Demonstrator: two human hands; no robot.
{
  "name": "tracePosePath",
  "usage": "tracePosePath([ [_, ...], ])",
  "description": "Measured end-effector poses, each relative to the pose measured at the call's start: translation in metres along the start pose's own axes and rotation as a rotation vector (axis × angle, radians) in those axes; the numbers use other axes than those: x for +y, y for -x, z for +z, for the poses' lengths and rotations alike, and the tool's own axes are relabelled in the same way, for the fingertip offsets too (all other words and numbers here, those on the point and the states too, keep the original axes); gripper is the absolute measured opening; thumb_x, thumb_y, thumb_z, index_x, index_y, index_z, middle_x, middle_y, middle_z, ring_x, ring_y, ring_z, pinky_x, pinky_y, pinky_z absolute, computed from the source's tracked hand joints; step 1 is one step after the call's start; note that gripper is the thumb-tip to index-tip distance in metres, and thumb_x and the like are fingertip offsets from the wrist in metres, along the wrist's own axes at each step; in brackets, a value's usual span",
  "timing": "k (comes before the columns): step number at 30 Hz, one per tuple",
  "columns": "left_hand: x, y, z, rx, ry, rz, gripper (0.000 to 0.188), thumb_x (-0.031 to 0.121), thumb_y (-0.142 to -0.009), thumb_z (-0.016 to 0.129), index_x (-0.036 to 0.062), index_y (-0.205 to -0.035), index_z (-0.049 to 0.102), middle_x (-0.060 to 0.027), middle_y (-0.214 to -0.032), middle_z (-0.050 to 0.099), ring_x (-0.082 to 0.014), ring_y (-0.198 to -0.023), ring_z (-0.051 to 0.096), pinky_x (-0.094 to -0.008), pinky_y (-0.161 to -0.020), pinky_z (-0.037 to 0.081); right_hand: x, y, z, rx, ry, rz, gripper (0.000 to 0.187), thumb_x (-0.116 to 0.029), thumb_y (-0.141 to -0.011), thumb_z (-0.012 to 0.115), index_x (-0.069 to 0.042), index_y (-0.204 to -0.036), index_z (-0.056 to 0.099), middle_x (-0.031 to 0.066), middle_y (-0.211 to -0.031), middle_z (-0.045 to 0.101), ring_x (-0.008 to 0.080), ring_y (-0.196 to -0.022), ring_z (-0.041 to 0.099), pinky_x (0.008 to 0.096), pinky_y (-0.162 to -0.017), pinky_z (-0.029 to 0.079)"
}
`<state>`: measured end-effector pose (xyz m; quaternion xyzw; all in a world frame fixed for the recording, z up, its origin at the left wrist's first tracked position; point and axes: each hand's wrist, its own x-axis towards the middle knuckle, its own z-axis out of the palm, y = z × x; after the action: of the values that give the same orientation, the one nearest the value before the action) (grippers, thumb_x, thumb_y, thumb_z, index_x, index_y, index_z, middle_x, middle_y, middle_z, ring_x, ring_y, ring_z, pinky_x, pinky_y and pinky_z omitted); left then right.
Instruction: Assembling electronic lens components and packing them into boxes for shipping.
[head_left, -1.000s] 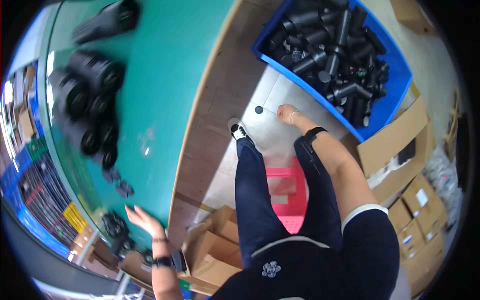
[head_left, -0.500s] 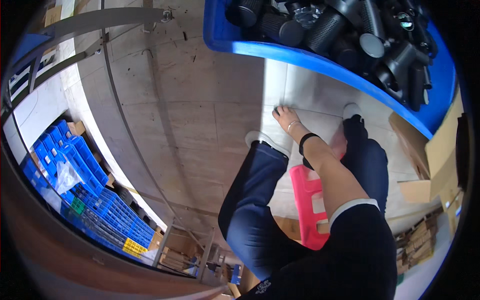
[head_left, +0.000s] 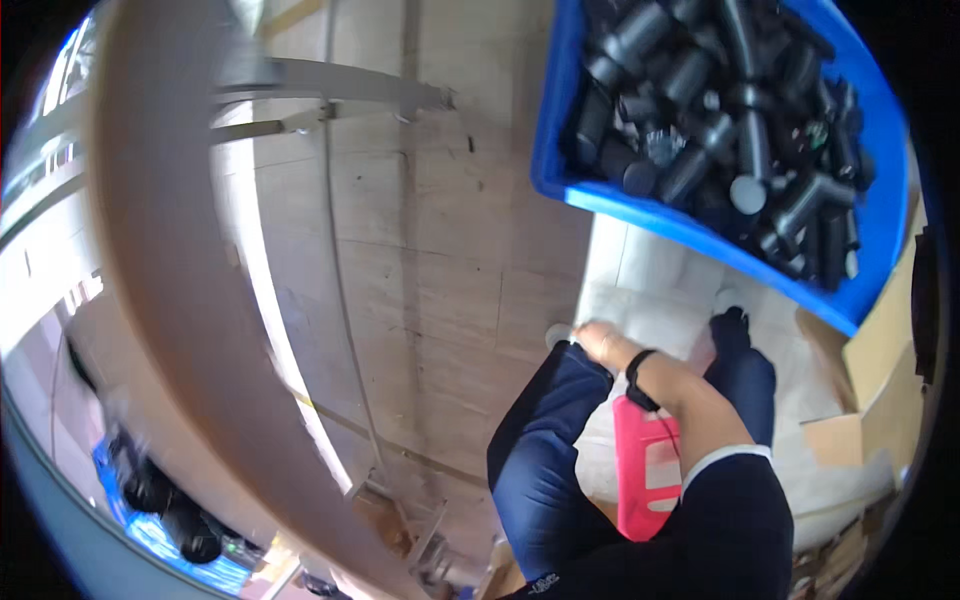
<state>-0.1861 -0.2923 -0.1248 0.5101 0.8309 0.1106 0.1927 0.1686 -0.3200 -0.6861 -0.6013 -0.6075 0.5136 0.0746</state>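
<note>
My right hand (head_left: 600, 343) reaches down to the pale floor (head_left: 650, 280), just beside my shoe (head_left: 556, 334) and in front of my knees in dark blue trousers (head_left: 540, 470). A black band (head_left: 637, 372) sits on that wrist. The fingers are blurred and point away from me, so whether they hold anything is unclear. My left hand is out of sight. A blue bin (head_left: 700, 225) full of black tube-shaped parts (head_left: 720, 110) stands on the floor just beyond the hand.
The wooden underside of a table (head_left: 440, 250) with metal rails (head_left: 340, 85) fills the middle, its edge (head_left: 170, 300) curving on the left. A pink stool (head_left: 645, 475) is under me. Cardboard boxes (head_left: 880, 370) stand at the right.
My view has dropped from above the green tabletop to beneath it. My left hand has left the picture. My right hand stays low at the floor, closer to my shoe.
</note>
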Motion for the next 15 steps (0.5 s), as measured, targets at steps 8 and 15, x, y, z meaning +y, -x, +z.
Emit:
tracePosePath([
  [8,0.007,-0.001,0.006,0.358,-0.334,0.252,0.055,0.026,-0.094,0.046,-0.0073,-0.136,0.035,-0.0299,-0.134,0.038,-0.0431,-0.125,0.037,-0.0461,-0.108,0.027,-0.281,0.206,-0.226,-0.425,-0.441,-0.755,0.017,-0.011,-0.076,0.065,-0.008,-0.092,0.067,0.0107,-0.092,0.067,0.0269,-0.089,0.064,0.0374,-0.078,0.050],
  [15,0.027,0.000,-0.012,0.407,-0.306,0.171,0.062,0.026,-0.085,0.058,-0.0054,-0.134,0.038,-0.0296,-0.136,0.038,-0.0431,-0.129,0.033,-0.0515,-0.108,0.025,-0.510,0.224,-0.324,-0.254,-0.616,-0.382,0.017,-0.001,-0.083,0.064,-0.001,-0.099,0.061,0.0034,-0.090,0.063,0.0093,-0.086,0.059,0.0255,-0.075,0.050],
])
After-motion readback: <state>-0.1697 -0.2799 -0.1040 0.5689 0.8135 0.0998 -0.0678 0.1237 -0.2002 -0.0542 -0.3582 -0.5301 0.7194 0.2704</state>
